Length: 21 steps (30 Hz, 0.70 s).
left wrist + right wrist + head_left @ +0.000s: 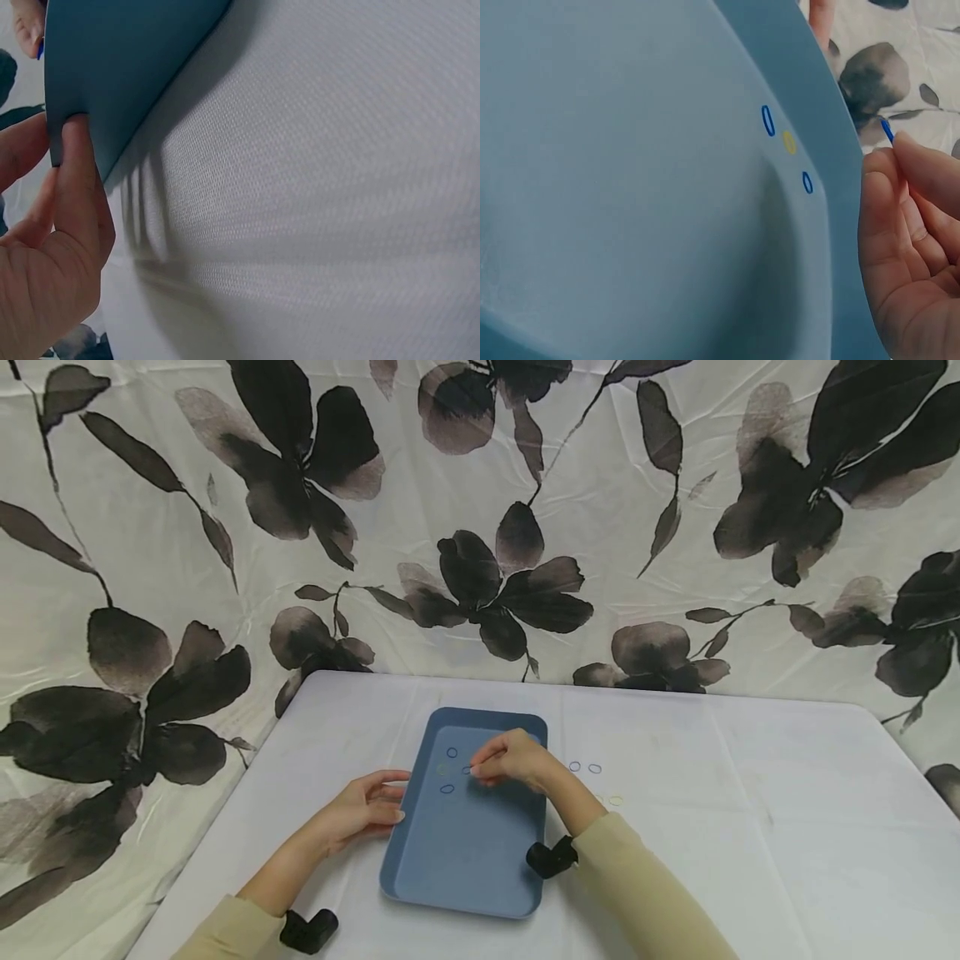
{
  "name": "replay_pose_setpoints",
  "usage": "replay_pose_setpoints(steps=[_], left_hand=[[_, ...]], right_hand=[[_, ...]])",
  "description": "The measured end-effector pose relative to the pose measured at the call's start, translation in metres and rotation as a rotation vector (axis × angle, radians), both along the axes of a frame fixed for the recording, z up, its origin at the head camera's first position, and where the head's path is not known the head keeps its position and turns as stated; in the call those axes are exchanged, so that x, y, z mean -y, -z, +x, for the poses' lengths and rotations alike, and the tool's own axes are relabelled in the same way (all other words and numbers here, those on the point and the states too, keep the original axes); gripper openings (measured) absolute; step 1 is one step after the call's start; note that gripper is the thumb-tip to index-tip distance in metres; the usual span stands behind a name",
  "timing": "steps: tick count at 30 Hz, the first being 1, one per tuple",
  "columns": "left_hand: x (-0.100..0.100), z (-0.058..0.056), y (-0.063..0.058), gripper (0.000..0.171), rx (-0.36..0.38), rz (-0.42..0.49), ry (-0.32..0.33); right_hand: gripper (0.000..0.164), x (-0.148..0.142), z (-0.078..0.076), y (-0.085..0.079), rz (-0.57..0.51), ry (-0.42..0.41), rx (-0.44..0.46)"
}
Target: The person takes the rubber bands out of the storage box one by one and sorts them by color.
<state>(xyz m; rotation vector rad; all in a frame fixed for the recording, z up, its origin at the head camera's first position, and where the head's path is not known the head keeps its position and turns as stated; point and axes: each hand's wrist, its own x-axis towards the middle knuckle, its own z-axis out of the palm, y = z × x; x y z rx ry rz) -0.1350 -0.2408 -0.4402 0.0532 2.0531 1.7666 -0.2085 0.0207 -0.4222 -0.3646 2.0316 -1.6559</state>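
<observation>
A blue rectangular tray [465,860] lies on the white table. My left hand [363,810] holds its left edge; in the left wrist view, fingers [77,165] lie against the outer wall near the rim. Over the tray's far half, my right hand [513,758] pinches a small blue rubber band [887,129] between thumb and fingertips. Two blue rubber bands [768,121] and a yellow rubber band [790,142] lie apart on the tray floor in a rough row, left of the right fingertips in the head view.
On the table right of the tray lie two more blue rubber bands [595,768] and yellow ones [616,800], partly hidden by the right forearm. White tablecloth [750,860] spreads on both sides. A floral curtain [480,485] hangs behind the table's far edge.
</observation>
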Motion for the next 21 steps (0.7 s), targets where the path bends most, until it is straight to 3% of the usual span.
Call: replay_pose_setpoints(steps=[9, 21], left_hand=[[0.002, 0.002, 0.003, 0.067, 0.005, 0.001, -0.011], [0.002, 0.001, 0.003, 0.066, -0.020, -0.009, 0.006]], right_hand=[[0.018, -0.014, 0.000, -0.005, -0.006, 0.018, -0.060], [0.023, -0.049, -0.007, -0.007, -0.029, 0.027, -0.025]])
